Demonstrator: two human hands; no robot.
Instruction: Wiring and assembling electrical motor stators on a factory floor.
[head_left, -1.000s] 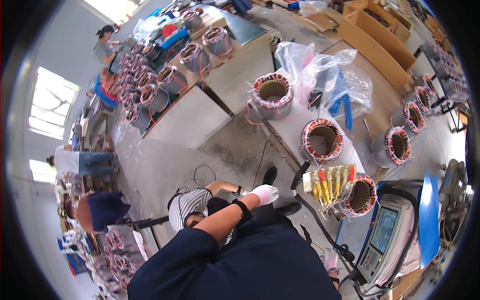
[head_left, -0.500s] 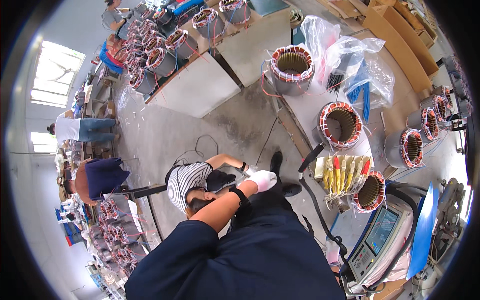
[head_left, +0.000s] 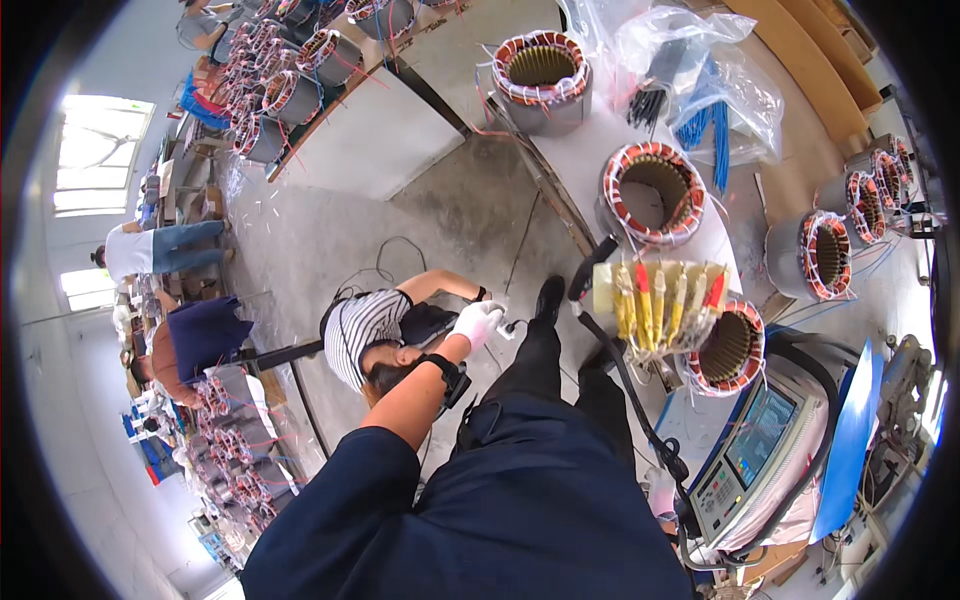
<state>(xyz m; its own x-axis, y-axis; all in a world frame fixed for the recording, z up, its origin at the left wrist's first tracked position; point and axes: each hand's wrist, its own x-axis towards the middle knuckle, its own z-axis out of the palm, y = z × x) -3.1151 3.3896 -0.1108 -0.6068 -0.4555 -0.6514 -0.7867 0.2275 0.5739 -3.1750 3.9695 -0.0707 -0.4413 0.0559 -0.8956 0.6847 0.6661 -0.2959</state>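
My left hand (head_left: 479, 323), in a white glove with a dark band on the wrist, reaches forward with fingers curled. A small grey and dark piece (head_left: 514, 327) sits at its fingertips; its kind is too small to make out. Close by is the hand of a co-worker in a striped shirt (head_left: 357, 332), who is bent low beside my legs. My right hand (head_left: 661, 494), also gloved, is low at my right side next to a black cable (head_left: 668, 458). My body hides part of it, and its fingers do not show clearly.
Motor stators with red-orange windings, one (head_left: 653, 195) among several, stand on the bench at right. A holder with yellow and red clips (head_left: 660, 308) is beside a tester with a screen (head_left: 762, 436). Bagged blue wires (head_left: 706, 130) lie behind. White panels (head_left: 370, 135) stand ahead.
My left hand has moved left and slightly upward in the picture, away from my thigh. The view has shifted, so the bench and stators appear higher and further left.
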